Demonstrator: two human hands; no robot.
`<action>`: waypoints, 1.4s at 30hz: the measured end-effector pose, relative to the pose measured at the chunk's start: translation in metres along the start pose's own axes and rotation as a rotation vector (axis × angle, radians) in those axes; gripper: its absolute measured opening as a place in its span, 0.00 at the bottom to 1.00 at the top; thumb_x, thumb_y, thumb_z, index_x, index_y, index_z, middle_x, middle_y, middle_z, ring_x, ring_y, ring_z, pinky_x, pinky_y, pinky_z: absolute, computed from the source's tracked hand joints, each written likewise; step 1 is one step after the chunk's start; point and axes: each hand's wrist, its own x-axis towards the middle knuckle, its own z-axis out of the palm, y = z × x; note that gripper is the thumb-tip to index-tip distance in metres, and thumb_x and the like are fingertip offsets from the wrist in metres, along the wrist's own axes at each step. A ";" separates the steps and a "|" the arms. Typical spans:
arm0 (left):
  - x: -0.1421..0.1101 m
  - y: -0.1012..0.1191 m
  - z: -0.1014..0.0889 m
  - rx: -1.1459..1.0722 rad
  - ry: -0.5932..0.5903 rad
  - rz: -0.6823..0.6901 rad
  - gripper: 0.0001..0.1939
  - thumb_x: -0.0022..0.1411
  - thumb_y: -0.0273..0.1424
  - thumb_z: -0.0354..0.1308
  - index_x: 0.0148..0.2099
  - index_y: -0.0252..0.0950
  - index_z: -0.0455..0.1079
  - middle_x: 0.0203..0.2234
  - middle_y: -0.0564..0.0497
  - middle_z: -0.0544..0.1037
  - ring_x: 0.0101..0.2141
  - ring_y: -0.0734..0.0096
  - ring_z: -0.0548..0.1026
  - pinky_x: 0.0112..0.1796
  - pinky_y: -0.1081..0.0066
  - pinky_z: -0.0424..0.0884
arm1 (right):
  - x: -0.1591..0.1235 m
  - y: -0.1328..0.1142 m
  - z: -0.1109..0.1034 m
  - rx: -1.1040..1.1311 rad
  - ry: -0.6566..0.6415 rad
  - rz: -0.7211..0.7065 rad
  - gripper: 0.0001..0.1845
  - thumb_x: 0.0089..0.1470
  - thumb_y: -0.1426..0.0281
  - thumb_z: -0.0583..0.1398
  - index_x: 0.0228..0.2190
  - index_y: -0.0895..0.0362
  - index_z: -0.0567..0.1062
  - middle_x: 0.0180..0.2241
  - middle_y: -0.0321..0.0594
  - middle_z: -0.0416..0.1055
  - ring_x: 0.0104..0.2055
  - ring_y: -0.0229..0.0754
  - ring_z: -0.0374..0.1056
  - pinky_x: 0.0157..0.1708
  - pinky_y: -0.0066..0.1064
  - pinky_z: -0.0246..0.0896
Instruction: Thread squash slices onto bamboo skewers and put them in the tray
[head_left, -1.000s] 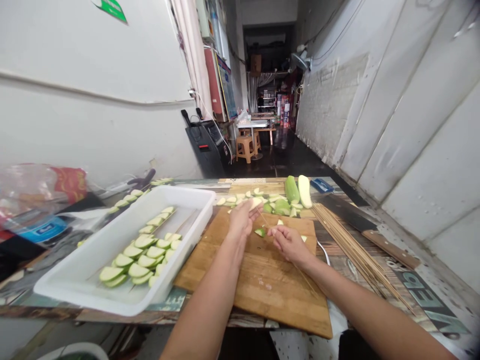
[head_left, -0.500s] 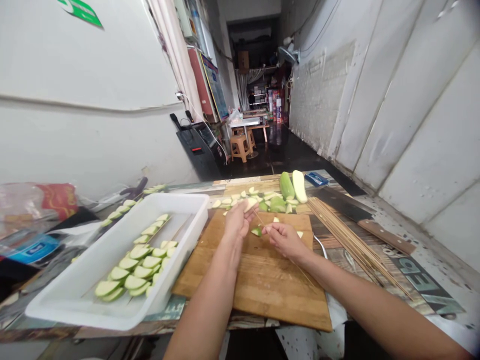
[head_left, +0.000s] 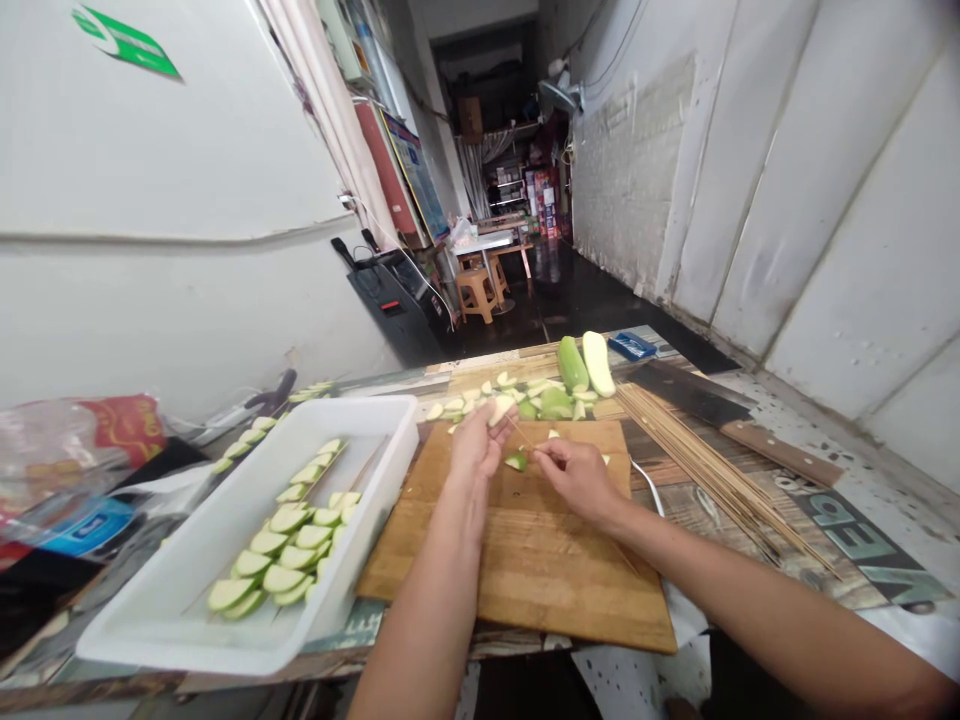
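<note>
My left hand (head_left: 474,445) is closed around a pale squash slice (head_left: 501,408), held above the far edge of the wooden cutting board (head_left: 547,570). Pinched in my right hand (head_left: 579,478) is a thin bamboo skewer (head_left: 523,434), slanting up toward that slice. Whether its tip has entered the slice is hidden by my fingers. On the board between my hands lies a small green squash piece (head_left: 516,460). Past the board are several cut squash pieces (head_left: 555,404) in a loose pile. Left of my hands, a white plastic tray (head_left: 97,640) holds skewered green-rimmed slices (head_left: 283,545).
At the right lie a bundle of bamboo skewers (head_left: 697,470) and a cleaver (head_left: 780,450) with a wooden handle. Squash halves (head_left: 574,365) and a blue packet (head_left: 632,346) sit at the table's far edge. Plastic bags (head_left: 82,440) are at the left.
The camera view has shifted slightly, moving the tray a little rightward in the picture. Both hands keep nearly the same pose with the slice and the skewer.
</note>
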 end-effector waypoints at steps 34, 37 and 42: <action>-0.003 -0.005 0.003 0.035 -0.040 -0.037 0.03 0.55 0.22 0.53 0.34 0.30 0.65 0.26 0.45 0.76 0.29 0.67 0.77 0.32 0.72 0.73 | 0.001 -0.004 0.000 0.021 0.046 -0.060 0.16 0.52 0.70 0.51 0.16 0.58 0.63 0.16 0.33 0.56 0.21 0.33 0.53 0.23 0.25 0.44; -0.004 -0.006 0.003 0.026 -0.048 -0.037 0.02 0.55 0.22 0.54 0.34 0.30 0.65 0.26 0.45 0.76 0.29 0.67 0.77 0.32 0.71 0.73 | 0.001 -0.002 -0.001 -0.062 0.064 -0.091 0.15 0.53 0.71 0.51 0.17 0.58 0.64 0.16 0.33 0.57 0.21 0.33 0.53 0.23 0.26 0.42; -0.005 -0.006 0.003 0.006 -0.060 -0.039 0.03 0.55 0.21 0.53 0.34 0.30 0.65 0.27 0.44 0.76 0.29 0.65 0.77 0.32 0.69 0.73 | 0.006 0.002 0.003 0.307 -0.055 0.066 0.13 0.52 0.68 0.51 0.20 0.59 0.67 0.15 0.31 0.56 0.18 0.32 0.52 0.19 0.23 0.44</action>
